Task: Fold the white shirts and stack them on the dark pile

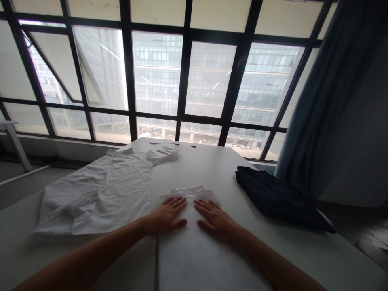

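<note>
A white shirt (pixel 194 250), folded into a long narrow shape, lies in front of me on the white table, its collar (pixel 188 189) at the far end. My left hand (pixel 166 216) rests flat on its upper left part, fingers stretched out. On the upper right part lies my right hand (pixel 214 220), also flat with the fingers extended. Both palms press on the cloth below the collar, and a narrow gap separates the fingertips. The near end of the shirt runs out of view at the bottom.
Another white shirt (pixel 121 190) is spread out, wrinkled, on the left of the table (pixel 200 167). Dark navy folded cloth (pixel 273 196) lies at the right edge. Beyond the table stand large framed windows (pixel 157 72), with a dark blue curtain (pixel 321 105) at the right.
</note>
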{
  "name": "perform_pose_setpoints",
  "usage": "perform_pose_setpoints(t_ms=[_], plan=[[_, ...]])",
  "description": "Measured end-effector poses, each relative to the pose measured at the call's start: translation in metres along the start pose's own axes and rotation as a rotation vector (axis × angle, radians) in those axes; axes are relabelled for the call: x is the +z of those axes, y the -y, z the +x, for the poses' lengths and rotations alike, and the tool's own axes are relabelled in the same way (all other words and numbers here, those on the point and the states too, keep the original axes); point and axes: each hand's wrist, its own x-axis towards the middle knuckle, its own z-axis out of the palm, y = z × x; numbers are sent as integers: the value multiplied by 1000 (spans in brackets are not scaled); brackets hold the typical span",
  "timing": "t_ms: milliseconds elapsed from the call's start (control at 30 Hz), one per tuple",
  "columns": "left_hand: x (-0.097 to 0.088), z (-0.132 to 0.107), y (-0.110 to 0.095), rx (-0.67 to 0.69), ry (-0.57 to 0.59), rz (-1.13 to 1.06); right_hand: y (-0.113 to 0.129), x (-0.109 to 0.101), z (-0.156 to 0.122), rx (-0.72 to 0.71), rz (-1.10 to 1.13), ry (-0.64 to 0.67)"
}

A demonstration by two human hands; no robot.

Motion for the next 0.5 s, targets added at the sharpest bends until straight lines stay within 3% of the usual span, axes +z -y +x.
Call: perform_pose_setpoints(t_ms=[133,233,367,500], plan=[[-6,5,27,-137,5,40,-35,-2,10,279,-53,-3],[-8,4,37,-215,13,67,-45,-2,10,368,-74,-21],[-9,0,32,-301,-57,137,-42,-2,4,389,-166,-128],[-3,0,11,-196,-182,154,-36,-1,1,276,-167,-185]])
